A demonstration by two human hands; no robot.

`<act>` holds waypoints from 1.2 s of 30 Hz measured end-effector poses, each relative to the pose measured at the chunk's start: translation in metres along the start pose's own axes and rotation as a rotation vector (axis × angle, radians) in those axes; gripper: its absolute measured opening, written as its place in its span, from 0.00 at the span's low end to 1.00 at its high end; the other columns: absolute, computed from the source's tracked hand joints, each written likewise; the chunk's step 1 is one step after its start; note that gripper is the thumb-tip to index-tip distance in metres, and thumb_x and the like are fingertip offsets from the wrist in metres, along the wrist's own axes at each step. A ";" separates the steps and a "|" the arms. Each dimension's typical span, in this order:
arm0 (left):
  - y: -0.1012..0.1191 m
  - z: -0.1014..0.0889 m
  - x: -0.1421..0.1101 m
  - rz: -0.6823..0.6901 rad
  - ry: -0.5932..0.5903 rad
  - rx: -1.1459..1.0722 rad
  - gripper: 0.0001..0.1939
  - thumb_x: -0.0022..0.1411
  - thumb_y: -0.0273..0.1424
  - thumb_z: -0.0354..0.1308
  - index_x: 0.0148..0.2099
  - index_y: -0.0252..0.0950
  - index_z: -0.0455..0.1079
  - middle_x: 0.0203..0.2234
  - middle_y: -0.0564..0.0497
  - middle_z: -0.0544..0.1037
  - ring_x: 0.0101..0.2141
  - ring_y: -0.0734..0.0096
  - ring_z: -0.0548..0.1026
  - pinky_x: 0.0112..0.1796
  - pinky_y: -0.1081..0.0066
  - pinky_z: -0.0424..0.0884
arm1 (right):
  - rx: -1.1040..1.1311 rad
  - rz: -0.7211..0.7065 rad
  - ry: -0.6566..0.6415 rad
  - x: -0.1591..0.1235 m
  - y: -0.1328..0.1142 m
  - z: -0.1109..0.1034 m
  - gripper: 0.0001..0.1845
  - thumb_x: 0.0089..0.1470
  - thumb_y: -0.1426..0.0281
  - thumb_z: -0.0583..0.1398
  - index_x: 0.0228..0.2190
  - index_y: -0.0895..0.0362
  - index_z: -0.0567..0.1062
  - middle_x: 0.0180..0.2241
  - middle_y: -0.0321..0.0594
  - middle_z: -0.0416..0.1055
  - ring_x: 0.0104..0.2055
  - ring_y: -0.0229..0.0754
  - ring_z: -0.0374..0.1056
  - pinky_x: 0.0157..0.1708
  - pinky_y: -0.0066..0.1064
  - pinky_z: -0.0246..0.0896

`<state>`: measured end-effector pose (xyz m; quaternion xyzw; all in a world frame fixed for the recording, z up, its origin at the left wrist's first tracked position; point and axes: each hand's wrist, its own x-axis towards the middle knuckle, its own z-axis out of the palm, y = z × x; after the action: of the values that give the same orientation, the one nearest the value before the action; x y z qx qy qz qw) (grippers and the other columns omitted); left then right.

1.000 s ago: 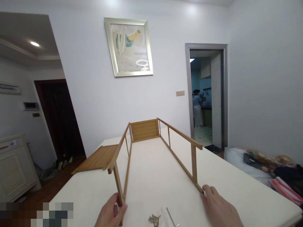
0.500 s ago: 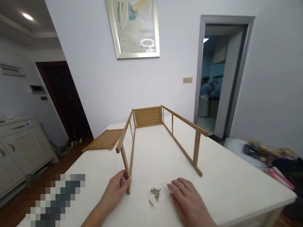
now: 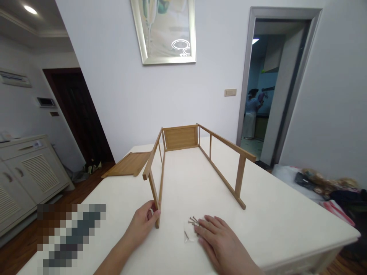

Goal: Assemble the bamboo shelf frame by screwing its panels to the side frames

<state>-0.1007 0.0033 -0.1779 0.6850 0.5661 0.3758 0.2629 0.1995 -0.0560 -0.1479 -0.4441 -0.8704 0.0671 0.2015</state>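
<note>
A wooden frame (image 3: pixel 241 173) stands on its side on the white table, with two ladder-like sides joined at the far end by a wooden panel (image 3: pixel 181 138). My left hand (image 3: pixel 145 220) is closed round the near lower end of the frame's left side. Fingers outstretched, my right hand (image 3: pixel 219 238) lies over the right part of a small clear plastic bag (image 3: pixel 189 237). Several screws (image 3: pixel 192 220) show on the bag beside the fingertips; some are partly hidden under the hand. To the left of the frame, a loose wooden panel (image 3: pixel 128 163) lies flat.
The white table (image 3: pixel 286 214) has a corner at the right. A pixelated dark object (image 3: pixel 77 233) is at its left. Clothes and bags (image 3: pixel 321 187) are heaped beyond the right edge. Through a doorway (image 3: pixel 258 95), a person (image 3: pixel 251 114) stands in another room.
My right hand has moved left onto the screws and their bag, covering part of them. My left hand keeps its hold on the frame. The camera view has shifted slightly.
</note>
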 end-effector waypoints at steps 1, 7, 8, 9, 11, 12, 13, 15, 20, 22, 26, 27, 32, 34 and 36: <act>0.000 0.000 0.000 -0.004 -0.004 0.003 0.17 0.63 0.40 0.51 0.48 0.35 0.69 0.30 0.53 0.72 0.24 0.72 0.62 0.27 0.72 0.62 | -0.004 0.008 0.015 0.000 -0.001 0.001 0.18 0.63 0.67 0.53 0.51 0.48 0.74 0.54 0.39 0.72 0.57 0.52 0.66 0.57 0.50 0.58; 0.003 -0.001 -0.001 -0.011 -0.014 0.016 0.17 0.63 0.40 0.51 0.49 0.35 0.68 0.30 0.53 0.72 0.25 0.72 0.63 0.29 0.72 0.63 | 0.040 -0.033 0.104 -0.001 0.001 0.004 0.16 0.61 0.70 0.55 0.49 0.50 0.75 0.52 0.41 0.73 0.55 0.50 0.67 0.56 0.46 0.61; 0.003 -0.001 -0.001 -0.012 -0.012 0.017 0.17 0.63 0.40 0.51 0.49 0.35 0.68 0.30 0.53 0.72 0.24 0.72 0.63 0.29 0.72 0.63 | 0.054 -0.037 0.128 -0.001 0.003 0.005 0.17 0.61 0.70 0.55 0.50 0.51 0.74 0.52 0.42 0.73 0.55 0.49 0.67 0.56 0.45 0.61; 0.003 -0.001 -0.001 -0.011 -0.008 0.016 0.17 0.62 0.40 0.52 0.48 0.35 0.69 0.30 0.53 0.72 0.24 0.72 0.63 0.28 0.72 0.63 | 0.072 -0.033 0.158 0.000 0.007 0.007 0.17 0.61 0.70 0.55 0.51 0.52 0.73 0.52 0.44 0.72 0.55 0.49 0.67 0.55 0.45 0.62; 0.004 -0.001 -0.001 -0.007 -0.001 0.014 0.17 0.62 0.40 0.52 0.48 0.36 0.69 0.29 0.53 0.72 0.24 0.72 0.63 0.28 0.73 0.63 | 0.118 -0.007 0.219 0.003 0.016 0.012 0.17 0.62 0.70 0.54 0.50 0.54 0.73 0.51 0.47 0.73 0.53 0.48 0.68 0.53 0.43 0.64; 0.003 0.000 -0.001 -0.005 0.004 0.012 0.17 0.62 0.40 0.52 0.48 0.36 0.69 0.29 0.53 0.73 0.24 0.72 0.63 0.28 0.73 0.63 | 0.140 0.009 0.238 0.006 0.021 0.013 0.17 0.62 0.71 0.52 0.49 0.55 0.74 0.49 0.47 0.74 0.52 0.47 0.68 0.52 0.42 0.65; 0.003 0.000 0.000 -0.006 0.008 0.012 0.17 0.62 0.40 0.52 0.48 0.36 0.69 0.29 0.53 0.73 0.24 0.72 0.63 0.28 0.73 0.63 | 0.155 0.020 0.243 0.010 0.025 0.014 0.17 0.62 0.73 0.51 0.48 0.56 0.75 0.48 0.47 0.75 0.51 0.46 0.69 0.51 0.42 0.65; 0.003 0.001 0.000 -0.008 0.010 0.013 0.17 0.61 0.40 0.52 0.48 0.36 0.69 0.30 0.52 0.73 0.24 0.72 0.64 0.28 0.72 0.63 | 0.166 0.027 0.213 0.019 0.031 0.012 0.20 0.61 0.78 0.49 0.46 0.57 0.76 0.46 0.47 0.76 0.49 0.46 0.69 0.50 0.41 0.65; 0.003 0.001 0.000 0.002 0.015 0.013 0.17 0.61 0.40 0.52 0.47 0.36 0.70 0.29 0.52 0.73 0.24 0.72 0.64 0.29 0.72 0.63 | 0.113 -0.010 -0.005 0.045 0.029 -0.003 0.19 0.59 0.80 0.51 0.40 0.54 0.79 0.44 0.43 0.76 0.45 0.45 0.66 0.44 0.36 0.62; 0.004 0.000 0.000 0.001 0.020 0.018 0.17 0.61 0.40 0.52 0.47 0.37 0.70 0.29 0.52 0.73 0.24 0.71 0.64 0.28 0.72 0.63 | 0.054 -0.014 -0.115 0.053 0.026 -0.007 0.17 0.58 0.80 0.52 0.35 0.54 0.79 0.41 0.42 0.76 0.43 0.44 0.65 0.41 0.33 0.61; 0.006 0.000 -0.001 -0.006 0.010 0.027 0.17 0.61 0.39 0.52 0.47 0.37 0.70 0.30 0.53 0.73 0.24 0.72 0.64 0.27 0.72 0.62 | -0.049 0.004 -0.221 0.062 0.024 -0.009 0.14 0.55 0.81 0.54 0.28 0.57 0.77 0.35 0.43 0.74 0.39 0.42 0.64 0.38 0.31 0.56; 0.007 -0.001 -0.001 -0.008 0.006 0.027 0.16 0.61 0.39 0.52 0.47 0.37 0.70 0.30 0.53 0.74 0.24 0.72 0.64 0.27 0.73 0.62 | -0.065 0.009 -0.226 0.063 0.024 -0.010 0.13 0.56 0.80 0.54 0.28 0.57 0.76 0.35 0.44 0.73 0.39 0.43 0.64 0.37 0.31 0.56; 0.010 -0.002 -0.001 -0.011 0.003 0.038 0.16 0.61 0.39 0.51 0.46 0.36 0.69 0.29 0.53 0.73 0.24 0.72 0.64 0.28 0.72 0.62 | -0.166 0.008 -0.275 0.063 0.016 -0.016 0.12 0.54 0.83 0.52 0.30 0.59 0.73 0.37 0.48 0.69 0.39 0.44 0.62 0.36 0.32 0.55; 0.011 -0.002 -0.002 -0.020 -0.009 0.039 0.15 0.61 0.40 0.51 0.46 0.37 0.69 0.30 0.53 0.73 0.24 0.73 0.64 0.28 0.72 0.62 | -0.221 -0.006 -0.285 0.063 0.012 -0.017 0.12 0.51 0.85 0.52 0.31 0.60 0.72 0.37 0.48 0.68 0.39 0.45 0.62 0.36 0.33 0.55; 0.011 -0.002 -0.002 -0.023 -0.020 0.040 0.14 0.61 0.40 0.51 0.44 0.37 0.69 0.30 0.53 0.72 0.24 0.73 0.64 0.27 0.72 0.61 | -0.256 -0.017 -0.266 0.062 0.010 -0.016 0.12 0.51 0.85 0.52 0.31 0.60 0.71 0.36 0.48 0.68 0.38 0.46 0.61 0.37 0.35 0.55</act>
<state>-0.0964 -0.0007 -0.1688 0.6871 0.5789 0.3545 0.2590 0.1816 -0.0012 -0.1181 -0.4459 -0.8946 0.0123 0.0273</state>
